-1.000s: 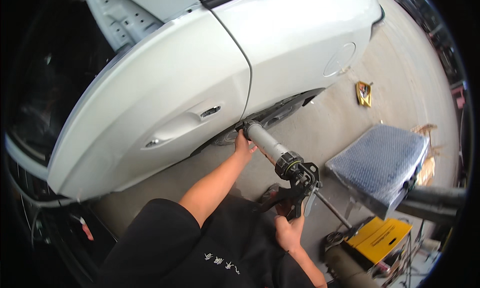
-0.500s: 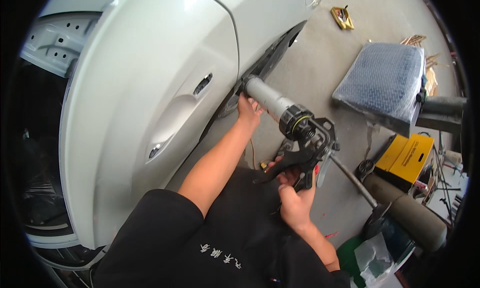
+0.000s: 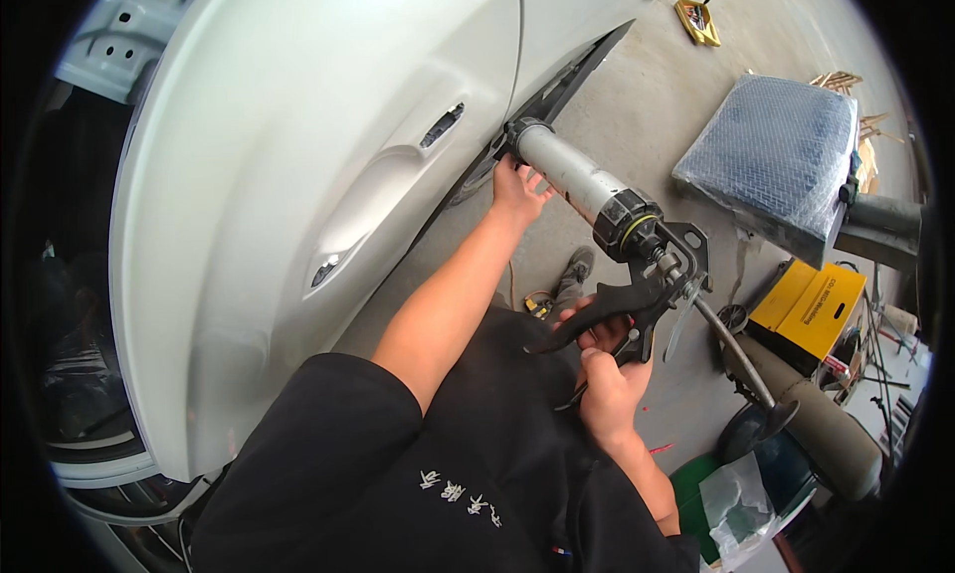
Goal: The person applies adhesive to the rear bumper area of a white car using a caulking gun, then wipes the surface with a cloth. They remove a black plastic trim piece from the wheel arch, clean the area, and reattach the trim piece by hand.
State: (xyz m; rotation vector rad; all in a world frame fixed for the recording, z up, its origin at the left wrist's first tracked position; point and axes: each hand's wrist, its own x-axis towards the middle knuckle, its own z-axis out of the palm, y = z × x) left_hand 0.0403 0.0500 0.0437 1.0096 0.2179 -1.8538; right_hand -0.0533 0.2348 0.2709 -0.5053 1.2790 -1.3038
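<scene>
A caulking gun [image 3: 579, 173] with a grey barrel and black end collars slants across the middle, its front end against the lower edge of a white car's side [image 3: 249, 175]. My right hand [image 3: 612, 384] is wrapped round the gun's black handle and trigger, at the rear. Under the front collar, my left hand [image 3: 517, 188] is closed about the gun's tip, some fingers showing below the barrel. The nozzle and whatever it touches are hidden behind the collar and hand. From the back of the gun the plunger rod [image 3: 734, 349] sticks out toward the lower right.
A bubble-wrapped box [image 3: 771, 150] sits at the right, with a yellow case [image 3: 808, 309] and a grey cylinder [image 3: 816, 429] below it. Farther off on the floor lies a yellow tray [image 3: 698, 24] of small items. A shoe [image 3: 577, 265] shows below the gun.
The view has shifted, so the car, gun and both hands appear farther up and right. Both hands keep their hold, and a shoe shows more clearly below the gun.
</scene>
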